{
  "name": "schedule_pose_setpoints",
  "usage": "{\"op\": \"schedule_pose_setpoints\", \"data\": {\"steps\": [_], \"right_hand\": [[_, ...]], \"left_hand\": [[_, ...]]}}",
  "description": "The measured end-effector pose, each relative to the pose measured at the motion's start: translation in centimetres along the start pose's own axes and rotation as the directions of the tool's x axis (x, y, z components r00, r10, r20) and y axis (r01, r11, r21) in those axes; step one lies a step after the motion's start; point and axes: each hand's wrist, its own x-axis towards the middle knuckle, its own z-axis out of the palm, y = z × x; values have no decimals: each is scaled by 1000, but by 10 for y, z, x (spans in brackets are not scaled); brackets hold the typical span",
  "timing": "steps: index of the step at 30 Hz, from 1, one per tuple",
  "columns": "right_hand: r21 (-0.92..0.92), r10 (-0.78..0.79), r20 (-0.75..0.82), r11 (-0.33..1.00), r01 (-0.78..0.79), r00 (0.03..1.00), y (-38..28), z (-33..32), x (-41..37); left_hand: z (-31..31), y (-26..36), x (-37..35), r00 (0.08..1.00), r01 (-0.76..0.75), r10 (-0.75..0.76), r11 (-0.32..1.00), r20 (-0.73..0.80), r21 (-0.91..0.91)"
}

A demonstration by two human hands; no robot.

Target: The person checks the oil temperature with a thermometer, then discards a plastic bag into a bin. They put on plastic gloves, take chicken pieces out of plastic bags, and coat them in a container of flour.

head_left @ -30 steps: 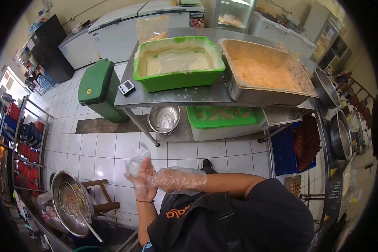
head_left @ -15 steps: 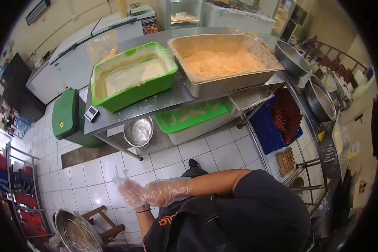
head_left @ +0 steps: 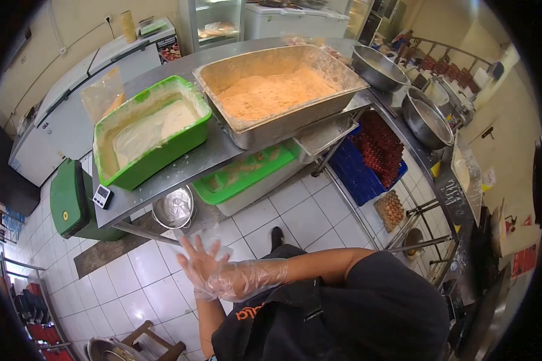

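Observation:
My left hand (head_left: pixel 200 259) is raised in front of my body with its fingers spread, in a clear plastic glove (head_left: pixel 206 295) that ends at the wrist. My right hand (head_left: pixel 235 281), also in loose clear plastic, lies across the base of the left hand and seems to grip the glove there. Its fingertips are hidden. Beyond the hands, a green tub (head_left: pixel 162 157) of pale batter-like mix and a metal pan (head_left: pixel 289 114) of orange crumbly powder stand on a steel table (head_left: pixel 156 183). Neither hand touches them.
A small timer (head_left: pixel 102 196) sits at the table's corner. Below are a metal pot (head_left: pixel 173 210) and a green-lidded box (head_left: pixel 247 180). A green bin (head_left: pixel 72 198) is left; a blue crate (head_left: pixel 367 174) and an egg tray (head_left: pixel 390 210) are right. Metal bowls (head_left: pixel 379 69) line the back right.
My left fingers, bunched before, are now spread apart. The right hand has slid down toward the left wrist. The view has turned to the right, so the table sits further left.

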Motion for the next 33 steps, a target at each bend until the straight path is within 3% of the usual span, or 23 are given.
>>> {"op": "schedule_pose_setpoints", "data": {"steps": [1, 2, 3, 4, 6, 8, 10, 12, 14, 17, 18, 19, 20, 21, 22, 23, 24, 26, 27, 29, 30, 32, 33], "right_hand": [[21, 39, 4, 999, -39, 999, -1, -3, -4], [48, 79, 5, 996, -79, 997, -3, -7, -9], [610, -19, -121, 787, 90, 992, 10, -4, -12], [490, -54, -91, 867, 92, 994, 22, -5, -20], [215, -108, -15, 970, 109, 994, 14, -57, -46], [77, 53, 5, 996, -54, 999, 43, -74, -83], [381, 315, -203, 898, -222, 927, 56, -113, -150], [281, 705, -184, 705, -651, 685, 57, -159, -209], [227, 663, -451, 733, -641, 598, 84, -174, -287], [395, 729, -574, 646, -653, 374, 108, -195, -387], [422, 698, -652, 658, -623, 296, 119, -197, -413], [615, 754, -643, 613, -496, 135, 116, -213, -422], [763, 804, -594, 554, -333, -23, 109, -235, -429], [709, 730, -684, 665, -235, 6, 108, -257, -435], [633, 641, -767, 763, -128, 23, 108, -283, -437], [490, 512, -855, 850, -193, 84, 107, -315, -433], [335, 377, -913, 911, -242, 155, 103, -348, -424], [-51, 136, -903, 907, -417, 407, 94, -414, -394], [-87, 161, -832, 907, -412, 530, 105, -441, -373], [-270, 219, -593, 853, -448, 775, 140, -484, -331], [-425, 272, -422, 783, -453, 865, 166, -499, -313], [-553, 559, -173, 626, -549, 811, 228, -507, -287], [-587, 636, -129, 570, -576, 761, 246, -505, -280]], "left_hand": [[7, 1, 5, 989, -85, 92, 994, 112, -65], [18, -3, 13, 969, -246, 237, 928, 64, 279], [32, -11, 26, 921, -348, 384, 725, 71, 595], [41, -15, 35, 851, -375, 508, 414, 132, 829], [34, -12, 43, 987, -103, 129, 58, 94, 993], [12, -8, 44, 967, 74, -200, -381, -160, 922], [-31, -11, 21, 935, 28, -274, -573, -224, 819], [-40, -21, -10, 842, 310, -125, -684, -525, 660], [-140, -17, -61, 911, -13, -289, -733, -294, 681], [-56, -37, -38, 889, 452, -4, -154, -458, 878], [-9, -45, -4, 979, 182, 73, -735, -190, 653], [20, -52, 22, 890, 440, 354, -502, -287, 744], [-10, -29, 30, 893, 314, 430, -375, -136, 872], [74, -47, 81, 771, 562, 607, -503, -195, 657], [105, -48, 108, 794, 318, 361, -932, 489, 171], [143, -52, 130, 637, 413, 690, -683, 344, 603], [182, -58, 154, 598, 235, 675, -663, 432, 711], [251, -64, 200, 729, -101, 396, -745, 559, 659], [273, -69, 226, 764, -166, 273, -792, 584, 587], [309, -77, 289, 905, -280, -37, -801, 423, 530], [301, -78, 321, 963, -217, -90, -814, 252, 539], [284, -91, 379, 957, -31, -152, -902, -249, 431], [278, -96, 399, 829, 49, -119, -958, -546, 284]]}}
